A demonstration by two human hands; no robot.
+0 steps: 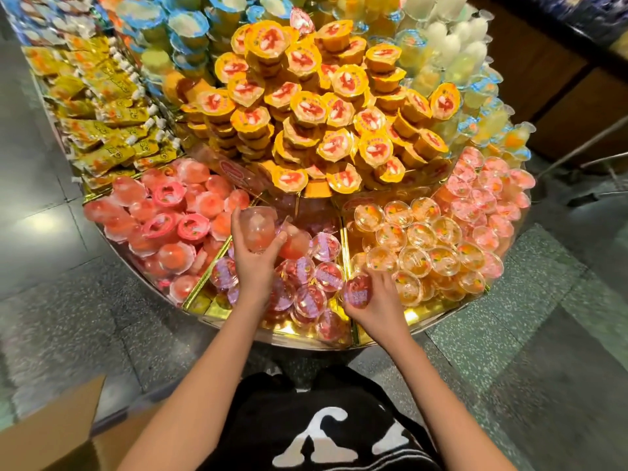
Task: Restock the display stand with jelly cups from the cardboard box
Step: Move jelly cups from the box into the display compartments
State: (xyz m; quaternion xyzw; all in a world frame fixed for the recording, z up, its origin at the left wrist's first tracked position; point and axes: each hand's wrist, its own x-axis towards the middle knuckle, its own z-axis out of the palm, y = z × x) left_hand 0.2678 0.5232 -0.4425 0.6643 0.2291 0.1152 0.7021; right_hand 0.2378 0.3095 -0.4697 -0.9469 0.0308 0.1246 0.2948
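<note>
My left hand [253,263] grips a clear pink jelly cup [257,227] bottom-up over the middle compartment of the round display stand [307,341]. That compartment holds several pink cups with purple lids [311,277]. My right hand [375,302] holds another purple-lidded jelly cup [356,289] at the gold divider on the compartment's right side. A corner of the cardboard box [51,433] shows at the lower left on the floor; its inside is hidden.
Neighbouring compartments hold red-pink cups [163,229] on the left and clear orange cups [421,246] on the right. A tall pile of yellow-lidded cups [323,110] rises behind. Yellow pouches [102,117] fill the far left. Grey speckled floor surrounds the stand.
</note>
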